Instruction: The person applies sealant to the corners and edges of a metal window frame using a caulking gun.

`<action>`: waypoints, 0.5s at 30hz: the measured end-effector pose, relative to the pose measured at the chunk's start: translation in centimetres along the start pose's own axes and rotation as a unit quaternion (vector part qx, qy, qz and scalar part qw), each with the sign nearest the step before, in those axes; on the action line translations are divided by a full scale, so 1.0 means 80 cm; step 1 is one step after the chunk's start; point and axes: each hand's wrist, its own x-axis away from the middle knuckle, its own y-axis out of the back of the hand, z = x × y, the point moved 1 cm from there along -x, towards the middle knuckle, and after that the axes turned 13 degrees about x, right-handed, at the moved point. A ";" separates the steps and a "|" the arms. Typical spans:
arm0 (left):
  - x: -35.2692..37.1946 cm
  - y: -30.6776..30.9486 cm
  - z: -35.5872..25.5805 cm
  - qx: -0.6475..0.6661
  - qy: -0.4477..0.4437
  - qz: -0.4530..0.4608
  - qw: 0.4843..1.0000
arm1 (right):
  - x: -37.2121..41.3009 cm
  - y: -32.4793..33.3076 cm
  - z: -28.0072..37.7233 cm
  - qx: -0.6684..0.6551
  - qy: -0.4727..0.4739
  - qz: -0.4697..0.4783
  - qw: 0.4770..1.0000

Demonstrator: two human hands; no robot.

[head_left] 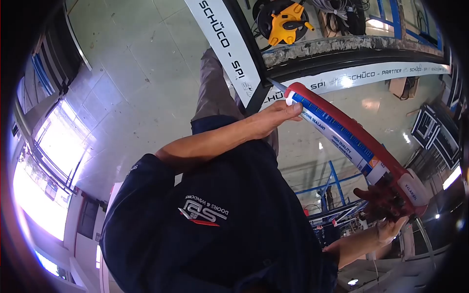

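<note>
A red caulking gun (373, 141) with a silicone sealant cartridge (337, 139) slants across the right half of the head view. My left hand (276, 117) grips the front end of the cartridge, its thumb on top and its other fingers partly hidden. At the rear, my right hand (386, 207) is wrapped round the gun's handle and trigger area, with its fingers in dark shadow. The grey nozzle (277, 85) points into the inner corner of a dark frame (342, 59) covered with white printed film (220, 41). Its tip is at that corner; contact is hard to make out.
Beyond the frame sits a yellow and black cable reel (285, 23) beside coiled cables (344, 10). Blue metal racks (334, 183) stand to the right, near stacked dark frames (435, 129). Tiled floor (141, 63) stretches away on the left.
</note>
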 end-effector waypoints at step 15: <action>-0.007 0.008 -0.003 0.085 0.030 -0.002 0.996 | -0.054 -0.035 0.042 0.089 0.048 0.059 0.993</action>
